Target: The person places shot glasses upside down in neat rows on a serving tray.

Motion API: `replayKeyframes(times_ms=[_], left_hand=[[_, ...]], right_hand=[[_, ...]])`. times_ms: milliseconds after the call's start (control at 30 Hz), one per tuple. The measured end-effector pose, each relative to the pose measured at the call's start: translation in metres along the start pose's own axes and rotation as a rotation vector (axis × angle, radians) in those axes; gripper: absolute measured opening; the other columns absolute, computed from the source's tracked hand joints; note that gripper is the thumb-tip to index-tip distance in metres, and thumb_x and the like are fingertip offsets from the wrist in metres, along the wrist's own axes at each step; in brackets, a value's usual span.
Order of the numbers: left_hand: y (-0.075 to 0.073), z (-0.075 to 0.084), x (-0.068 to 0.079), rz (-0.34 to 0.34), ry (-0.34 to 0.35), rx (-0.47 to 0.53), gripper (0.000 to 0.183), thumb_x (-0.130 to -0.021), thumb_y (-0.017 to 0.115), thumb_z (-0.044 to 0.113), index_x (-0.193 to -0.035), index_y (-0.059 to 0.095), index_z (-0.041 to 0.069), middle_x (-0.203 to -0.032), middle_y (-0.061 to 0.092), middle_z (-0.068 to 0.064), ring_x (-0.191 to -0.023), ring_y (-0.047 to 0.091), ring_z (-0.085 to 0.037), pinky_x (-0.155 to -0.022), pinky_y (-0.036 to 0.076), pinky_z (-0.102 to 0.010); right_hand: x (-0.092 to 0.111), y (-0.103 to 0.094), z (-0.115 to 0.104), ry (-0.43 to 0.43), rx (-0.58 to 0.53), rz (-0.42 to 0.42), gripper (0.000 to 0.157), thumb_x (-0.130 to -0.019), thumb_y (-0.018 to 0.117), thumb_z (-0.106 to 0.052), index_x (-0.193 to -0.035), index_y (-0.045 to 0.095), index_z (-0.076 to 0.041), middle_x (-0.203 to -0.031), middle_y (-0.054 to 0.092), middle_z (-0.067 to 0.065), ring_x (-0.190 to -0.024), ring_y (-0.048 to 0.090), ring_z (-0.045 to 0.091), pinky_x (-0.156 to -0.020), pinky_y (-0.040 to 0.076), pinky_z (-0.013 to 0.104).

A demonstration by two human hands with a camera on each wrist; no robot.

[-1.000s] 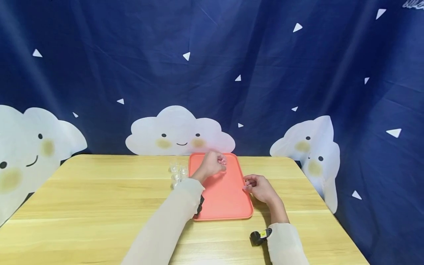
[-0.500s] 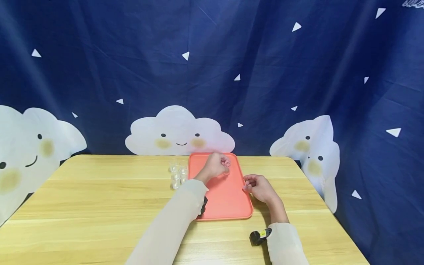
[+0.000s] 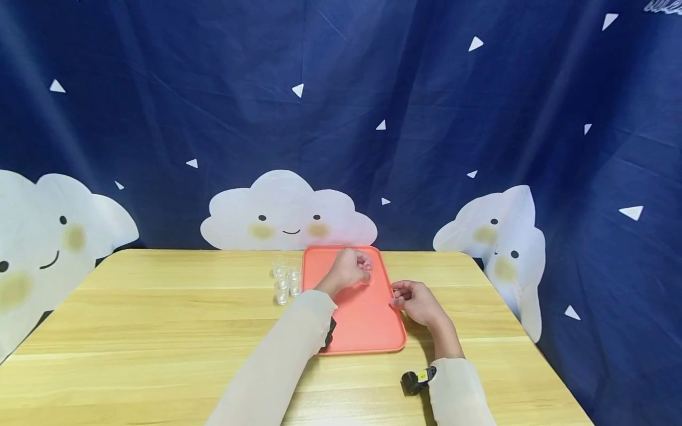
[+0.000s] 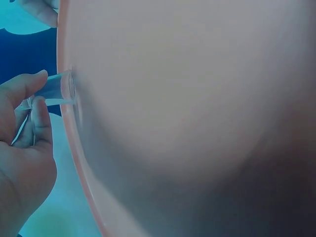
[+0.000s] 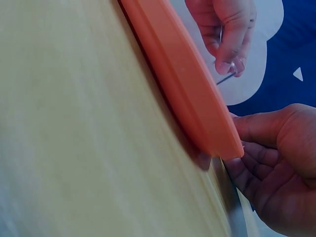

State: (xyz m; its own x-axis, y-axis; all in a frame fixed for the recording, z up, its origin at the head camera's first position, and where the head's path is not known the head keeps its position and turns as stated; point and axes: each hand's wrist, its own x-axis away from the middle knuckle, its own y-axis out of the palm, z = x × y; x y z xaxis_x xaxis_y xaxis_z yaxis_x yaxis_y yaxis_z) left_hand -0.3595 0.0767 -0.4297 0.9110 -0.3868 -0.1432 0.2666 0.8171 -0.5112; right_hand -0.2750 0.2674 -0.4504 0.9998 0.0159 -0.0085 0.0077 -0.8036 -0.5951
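Note:
In the head view my left hand (image 3: 347,269) is over the far part of a coral-red tray (image 3: 364,322). It pinches a small clear shot glass (image 4: 64,88) between thumb and fingers. The left wrist view has the glass's rim end at the tray's edge; whether they touch I cannot tell. At the tray's right side, my right hand (image 3: 421,303) grips the rim, thumb against it and fingers lower, as the right wrist view shows. Several similar clear glasses (image 3: 282,293) stand close together left of the tray.
A light wooden table (image 3: 160,331) carries everything. Behind it hangs a dark blue curtain (image 3: 341,118) printed with white clouds and triangles. Black wrist cameras (image 3: 412,383) are strapped near both sleeves, the left one low over the tray.
My left hand has shifted slightly right over the tray with the glass, and its sleeve has uncovered more of the standing glasses. The right hand stays in place on the rim.

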Motion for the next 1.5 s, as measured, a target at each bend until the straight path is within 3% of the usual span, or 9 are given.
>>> replayKeyframes(times_ms=[267, 600, 833, 1033, 1267, 1367, 1500], left_hand=[[0.006, -0.004, -0.002, 0.002, -0.006, 0.058, 0.024, -0.065, 0.073, -0.010, -0.086, 0.069, -0.001, -0.071, 0.062, -0.001, -0.065, 0.054, -0.009, -0.061, 0.050, -0.021], [0.010, -0.003, -0.001, 0.033, -0.010, 0.034, 0.022, -0.065, 0.074, -0.009, -0.082, 0.069, 0.005, -0.073, 0.064, 0.001, -0.067, 0.056, -0.009, -0.061, 0.051, -0.020], [0.006, 0.006, 0.003, 0.034, -0.055, -0.053, 0.041, -0.069, 0.080, 0.001, -0.108, 0.068, 0.007, -0.098, 0.067, -0.001, -0.089, 0.061, -0.013, -0.073, 0.053, -0.024], [-0.010, 0.022, 0.009, 0.031, 0.040, -0.088, 0.049, -0.074, 0.076, 0.002, -0.121, 0.062, 0.004, -0.116, 0.064, -0.010, -0.101, 0.060, -0.020, -0.083, 0.052, -0.029], [-0.043, 0.031, 0.023, 0.077, 0.118, -0.054, 0.046, -0.075, 0.075, 0.002, -0.119, 0.064, 0.007, -0.110, 0.065, -0.004, -0.100, 0.059, -0.022, -0.083, 0.050, -0.030], [-0.058, 0.030, 0.032, 0.119, 0.121, -0.069, 0.045, -0.074, 0.075, 0.003, -0.117, 0.065, 0.009, -0.106, 0.065, -0.001, -0.094, 0.059, -0.017, -0.080, 0.050, -0.028], [-0.077, 0.025, 0.042, 0.167, 0.143, -0.067, 0.041, -0.074, 0.076, 0.002, -0.113, 0.067, 0.007, -0.101, 0.065, -0.003, -0.091, 0.060, -0.021, -0.078, 0.050, -0.028]], right_hand=[[0.000, 0.000, -0.001, 0.005, -0.001, -0.007, 0.033, -0.083, 0.067, 0.002, -0.116, 0.062, -0.001, -0.088, 0.063, 0.006, -0.079, 0.058, 0.019, -0.070, 0.051, 0.029], [0.000, 0.001, 0.000, 0.010, 0.004, -0.008, 0.032, -0.083, 0.067, 0.001, -0.115, 0.062, -0.002, -0.089, 0.063, 0.006, -0.080, 0.058, 0.019, -0.071, 0.051, 0.029], [-0.001, 0.001, 0.002, 0.007, 0.015, -0.006, 0.033, -0.084, 0.067, 0.000, -0.116, 0.062, -0.002, -0.090, 0.063, 0.005, -0.081, 0.058, 0.019, -0.071, 0.051, 0.030], [-0.001, -0.001, 0.000, -0.001, 0.019, -0.004, 0.033, -0.083, 0.067, 0.001, -0.116, 0.062, -0.001, -0.090, 0.063, 0.005, -0.081, 0.058, 0.019, -0.070, 0.050, 0.029], [-0.002, 0.000, -0.002, 0.015, 0.019, -0.004, 0.034, -0.083, 0.067, 0.000, -0.117, 0.062, -0.002, -0.091, 0.062, 0.006, -0.082, 0.057, 0.020, -0.071, 0.050, 0.030], [-0.002, 0.000, -0.001, 0.020, 0.022, -0.002, 0.034, -0.083, 0.067, 0.000, -0.117, 0.062, -0.003, -0.091, 0.062, 0.006, -0.082, 0.057, 0.020, -0.071, 0.050, 0.029], [-0.001, 0.001, -0.001, 0.021, 0.028, 0.000, 0.034, -0.083, 0.067, 0.000, -0.116, 0.062, -0.003, -0.090, 0.062, 0.005, -0.082, 0.056, 0.020, -0.070, 0.049, 0.029]])
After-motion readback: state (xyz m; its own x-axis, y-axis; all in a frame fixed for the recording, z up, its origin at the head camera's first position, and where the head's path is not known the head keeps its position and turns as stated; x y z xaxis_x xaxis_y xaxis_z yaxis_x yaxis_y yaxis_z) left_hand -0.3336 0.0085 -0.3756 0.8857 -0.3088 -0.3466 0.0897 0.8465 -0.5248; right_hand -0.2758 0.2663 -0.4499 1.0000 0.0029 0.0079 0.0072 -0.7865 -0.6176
